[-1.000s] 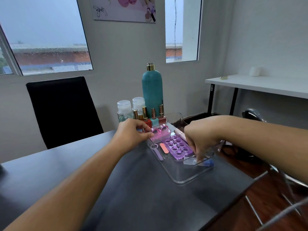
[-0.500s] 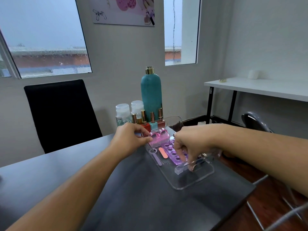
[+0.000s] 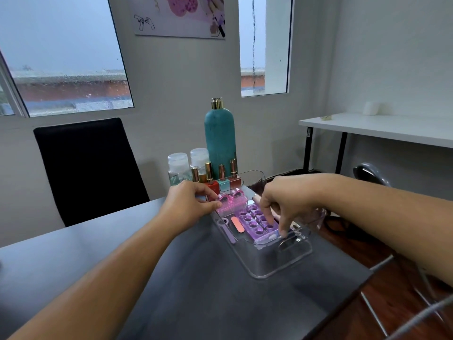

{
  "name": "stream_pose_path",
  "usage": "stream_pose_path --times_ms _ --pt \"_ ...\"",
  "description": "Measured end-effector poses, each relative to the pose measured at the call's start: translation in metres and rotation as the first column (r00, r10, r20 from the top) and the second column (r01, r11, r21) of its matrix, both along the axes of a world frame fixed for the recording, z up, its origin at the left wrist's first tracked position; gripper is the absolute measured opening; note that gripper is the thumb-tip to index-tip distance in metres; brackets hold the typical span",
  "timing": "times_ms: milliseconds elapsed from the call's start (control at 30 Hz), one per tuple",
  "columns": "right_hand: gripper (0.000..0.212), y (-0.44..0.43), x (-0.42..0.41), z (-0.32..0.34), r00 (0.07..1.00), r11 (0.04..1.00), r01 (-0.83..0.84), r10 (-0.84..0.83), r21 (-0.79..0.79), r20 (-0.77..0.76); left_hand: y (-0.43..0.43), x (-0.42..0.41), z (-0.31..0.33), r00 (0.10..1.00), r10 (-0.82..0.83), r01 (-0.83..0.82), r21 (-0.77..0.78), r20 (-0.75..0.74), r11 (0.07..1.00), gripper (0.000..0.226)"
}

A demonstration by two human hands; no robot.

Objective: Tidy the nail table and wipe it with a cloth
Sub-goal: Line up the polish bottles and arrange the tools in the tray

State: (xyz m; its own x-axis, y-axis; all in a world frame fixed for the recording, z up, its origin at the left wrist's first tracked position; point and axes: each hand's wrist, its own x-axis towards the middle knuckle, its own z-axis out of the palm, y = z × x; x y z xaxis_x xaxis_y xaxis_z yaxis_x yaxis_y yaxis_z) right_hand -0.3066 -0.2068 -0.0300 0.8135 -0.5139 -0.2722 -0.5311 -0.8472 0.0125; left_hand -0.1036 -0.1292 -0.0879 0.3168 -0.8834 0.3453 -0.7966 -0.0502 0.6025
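My left hand (image 3: 190, 204) still pinches the pink brush (image 3: 231, 203) at the far end of the clear tray (image 3: 282, 268), as half a second ago. My right hand (image 3: 285, 202) has moved a little toward me; its fingertips (image 3: 283, 233) now close on a small clear piece at the near end of the purple toe separator (image 3: 257, 223), beside the tray handle. The tray rests on the dark table (image 3: 196, 303), near its right edge. No cloth is visible.

I see a dark bench (image 3: 171, 290) carrying a clear tray (image 3: 277, 266) near its right edge — behind it a teal bottle (image 3: 219, 141), two clear-capped jars (image 3: 177, 165) and small polish bottles (image 3: 221, 177).
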Motion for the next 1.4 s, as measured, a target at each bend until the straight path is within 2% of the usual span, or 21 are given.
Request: stream_pose_path --times_ms 200,333,433,533,633,733,900,1100,1400 --pt "0.016 0.0 -0.002 -0.002 0.999 0.999 0.031 -0.031 0.015 -0.017 0.002 -0.002 0.001 1.0 -0.002 0.002 -0.01 -0.007 1.0 0.011" --pt "0.014 0.0 -0.005 -0.004 0.998 0.998 0.064 -0.064 0.008 0.029 0.004 -0.005 0.001 1.0 0.01 -0.011 -0.021 -0.016 1.0 0.008" --pt "0.014 -0.007 -0.01 0.005 0.977 0.992 0.125 -0.124 0.008 0.173 0.01 -0.006 -0.003 0.999 0.032 -0.033 -0.038 -0.018 0.999 0.018" --pt "0.022 -0.019 -0.015 0.007 0.911 0.961 0.26 -0.213 -0.092 0.353 0.02 -0.006 -0.005 0.991 -0.063 0.066 0.024 -0.119 0.998 0.035" --pt "0.032 -0.024 -0.015 0.0 0.886 0.916 0.39 -0.345 -0.093 0.31 0.028 -0.008 -0.007 0.978 -0.16 0.171 0.067 -0.137 0.983 0.043" --pt "0.018 -0.024 -0.01 -0.008 0.868 0.899 0.433 -0.397 -0.064 0.298 0.031 -0.007 -0.01 0.974 -0.17 0.176 0.026 -0.147 0.984 0.045" --pt "0.016 -0.027 0.0 -0.011 0.862 0.886 0.457 -0.417 -0.084 0.287 0.028 -0.008 -0.012 0.97 -0.156 0.165 0.033 -0.188 0.986 0.045" --pt "0.011 -0.029 0.004 -0.01 0.829 0.875 0.483 -0.451 -0.018 0.33 0.024 -0.004 -0.013 0.969 -0.149 0.158 0.029 -0.199 0.987 0.046" --pt "0.004 -0.032 0.009 -0.017 0.816 0.87 0.488 -0.425 -0.073 0.392 0.02 -0.003 -0.012 0.96 -0.148 0.159 0.026 -0.239 0.987 0.046"
